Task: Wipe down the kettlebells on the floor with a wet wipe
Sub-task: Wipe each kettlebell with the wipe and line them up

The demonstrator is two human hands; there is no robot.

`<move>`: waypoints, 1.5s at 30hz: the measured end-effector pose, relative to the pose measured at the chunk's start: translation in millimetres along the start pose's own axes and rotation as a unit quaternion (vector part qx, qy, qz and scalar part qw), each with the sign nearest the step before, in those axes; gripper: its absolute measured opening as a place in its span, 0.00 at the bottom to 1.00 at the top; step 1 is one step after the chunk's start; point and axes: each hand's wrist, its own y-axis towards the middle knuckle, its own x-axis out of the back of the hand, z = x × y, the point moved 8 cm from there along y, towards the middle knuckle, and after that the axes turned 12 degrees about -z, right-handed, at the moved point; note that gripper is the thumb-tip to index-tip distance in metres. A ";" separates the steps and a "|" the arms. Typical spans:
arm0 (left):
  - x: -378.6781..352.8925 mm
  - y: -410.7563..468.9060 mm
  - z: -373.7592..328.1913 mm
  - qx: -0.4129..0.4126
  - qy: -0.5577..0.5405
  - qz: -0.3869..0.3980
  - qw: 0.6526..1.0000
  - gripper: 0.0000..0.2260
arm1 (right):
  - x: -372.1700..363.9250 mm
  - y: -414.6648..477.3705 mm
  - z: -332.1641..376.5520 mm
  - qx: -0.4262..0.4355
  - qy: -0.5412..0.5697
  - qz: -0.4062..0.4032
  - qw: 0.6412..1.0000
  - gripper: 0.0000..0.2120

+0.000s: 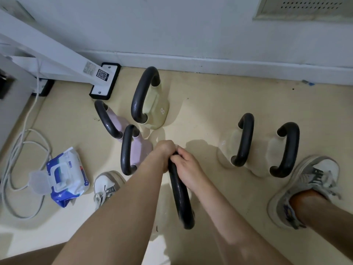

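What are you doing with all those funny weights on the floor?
A person is bent over a kettlebell between their feet, with the left hand and right hand both closed around the top of its black handle. No wipe shows clearly in the hands. Five more kettlebells stand on the floor: two pink ones on the left, a pale one marked 8 near the wall, and two pale ones on the right. An open pack of wet wipes lies by the left shoe.
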 end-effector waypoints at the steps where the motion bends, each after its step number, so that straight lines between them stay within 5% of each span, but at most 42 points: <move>1: -1.2 -0.2 7.7 0.037 -0.033 0.021 0.999 0.13 | -0.4 5.4 -0.7 -0.018 0.006 0.002 1.000 0.11; 5: -8.3 2.1 21.8 0.088 -0.183 0.066 0.977 0.09 | -0.9 17.2 -14.5 -0.091 -0.001 0.041 0.995 0.16; 7: -4.9 6.4 17.2 0.042 -0.251 0.034 0.966 0.05 | -3.0 14.1 -13.8 -0.095 0.010 0.072 0.993 0.14; 12: 6.8 -27.5 5.9 -0.150 -0.247 0.000 0.957 0.13 | -0.9 0.0 -4.6 -0.062 0.050 0.048 0.996 0.16; 19: 12.4 -64.4 42.8 -0.242 -0.199 -0.027 0.949 0.17 | 13.3 -37.7 14.3 -0.004 -0.024 -0.053 0.998 0.13; 22: 12.3 -86.3 64.4 -0.233 -0.135 -0.057 0.961 0.19 | 21.2 -52.6 24.1 0.034 -0.113 -0.060 0.991 0.11; 26: -1.3 -92.6 81.9 -0.194 -0.131 -0.032 0.972 0.05 | 21.5 -66.5 9.0 0.034 -0.147 -0.098 0.984 0.09; 31: -3.4 -54.5 58.7 -0.113 -0.169 -0.019 0.979 0.07 | 32.4 -70.8 3.5 0.019 -0.069 -0.196 0.978 0.18; 35: -1.8 -32.1 29.8 -0.155 -0.093 -0.058 0.982 0.26 | 32.4 -54.6 5.0 -0.024 0.049 -0.128 0.990 0.11; 38: 0.8 -39.2 34.0 -0.144 -0.143 -0.057 0.978 0.30 | 25.2 -51.7 -5.4 -0.071 0.125 -0.074 0.987 0.09; 43: -0.9 -92.0 77.0 -0.177 -0.170 -0.057 0.968 0.15 | 28.8 -59.9 -29.4 -0.116 0.068 -0.100 0.986 0.20; 45: -9.2 -104.9 100.5 -0.197 -0.195 -0.038 0.960 0.19 | 31.2 -63.6 -30.1 -0.120 0.034 -0.095 0.988 0.23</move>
